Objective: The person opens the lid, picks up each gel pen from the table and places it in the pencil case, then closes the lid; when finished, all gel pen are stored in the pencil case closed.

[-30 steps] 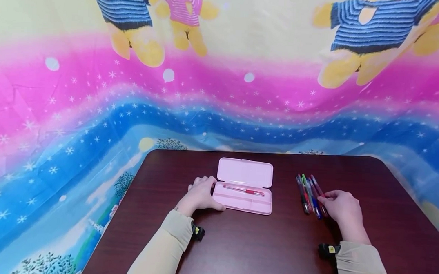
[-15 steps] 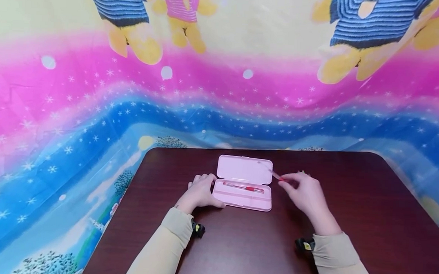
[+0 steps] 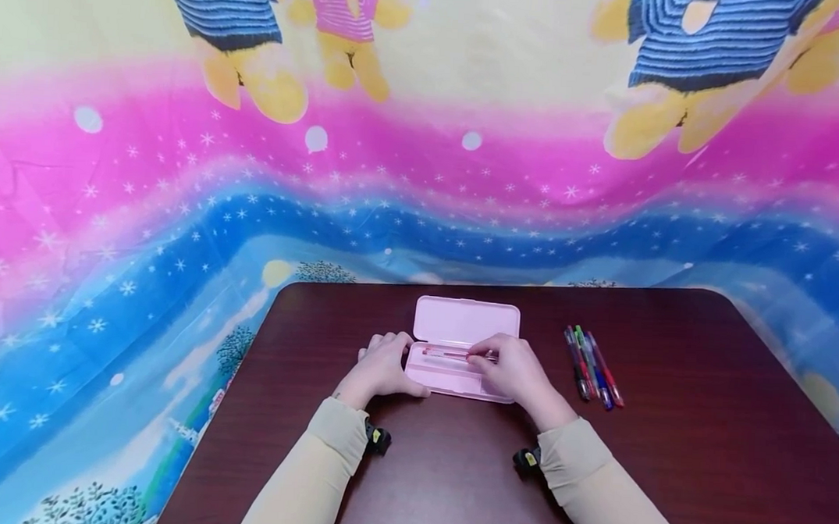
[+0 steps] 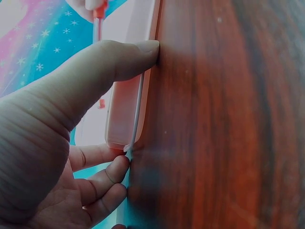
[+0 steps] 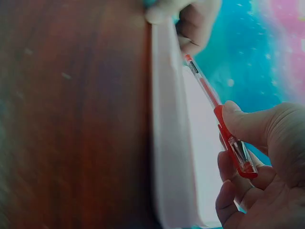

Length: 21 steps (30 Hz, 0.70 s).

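- We see an open pink pencil case (image 3: 457,377) lying on a dark wooden table (image 3: 664,460), its lid (image 3: 466,323) folded back flat, away from the person.
- The left hand (image 3: 385,367) rests against the case's left end; in the left wrist view the thumb (image 4: 95,76) presses the near edge of the case and the curled fingers (image 4: 102,174) touch its end, so we read it as steadying the case with a light hold.
- The right hand (image 3: 516,372) is over the right half of the tray; its thumb and fingers pinch a red pen (image 5: 217,112) near its grip, and the pen lies lengthwise over the tray, tip towards the left hand.
- From the head view we cannot tell whether this pen touches the tray floor; red shows in the tray (image 3: 450,355) just left of the right hand.
- A small row of pens (image 3: 593,366) lies on the table to the right of the case, apart from both hands; green, red and blue barrels are among them.
- A bright cloth with bears (image 3: 255,169) hangs behind the table.
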Motion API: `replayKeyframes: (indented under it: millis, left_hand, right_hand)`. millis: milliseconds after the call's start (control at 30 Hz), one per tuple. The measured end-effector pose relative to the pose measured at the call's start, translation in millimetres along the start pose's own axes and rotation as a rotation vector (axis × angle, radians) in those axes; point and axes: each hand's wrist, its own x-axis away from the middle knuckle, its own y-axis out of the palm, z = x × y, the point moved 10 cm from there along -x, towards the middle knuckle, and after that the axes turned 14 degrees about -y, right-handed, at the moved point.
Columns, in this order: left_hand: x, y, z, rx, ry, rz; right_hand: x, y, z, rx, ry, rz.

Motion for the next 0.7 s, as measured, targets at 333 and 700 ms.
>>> replayKeyframes:
  millis: [333, 700]
  left_hand:
    - [0.2, -1.2, 0.0, -0.004, 0.001, 0.007]
    - [-0.1, -0.4, -0.8, -0.009, 0.005, 0.01]
  right_hand:
    - [1, 19, 4, 0.067, 0.013, -0.035]
    - [-2, 18, 7, 0.134, 0.096, -0.069]
